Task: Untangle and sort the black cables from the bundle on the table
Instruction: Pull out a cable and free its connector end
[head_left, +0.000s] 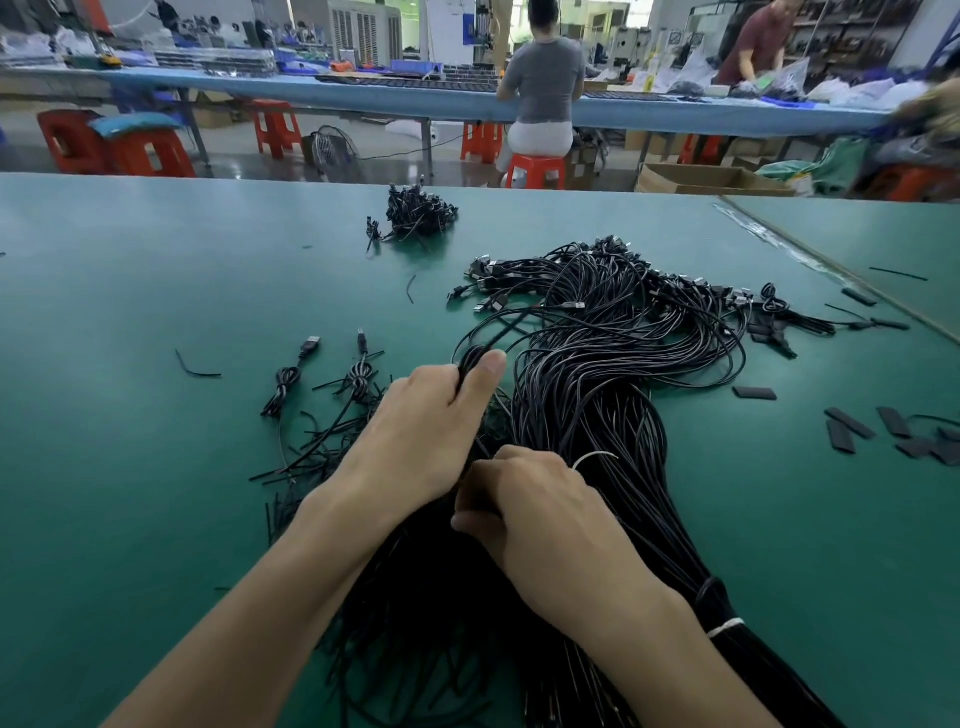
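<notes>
We judge the step in hand to be coiling one cable drawn from the bundle (597, 374), which sprawls over the middle of the green worktop (130, 270) and runs to the near edge under our forearms; our left hand (426, 415) has its fingers curled round a small coil (472, 358), thumb laid along it, at the bundle's left side; our right hand (540, 509), just near of it, is closed round a strand (472, 499) at the mass's edge, though we cannot tell whether that strand is the coil's own tail. Two tied cables (284, 382) lie to the left, and a pile (418, 213) sits well apart at the far side; a white tie (592, 457) shows beside the right hand; black strips (852, 428) are scattered to the right. Most of the bundle looks unsorted. The next move likely calls for binding the coil, then setting it with the tied ones on the left, without dragging neighbouring strands along.
</notes>
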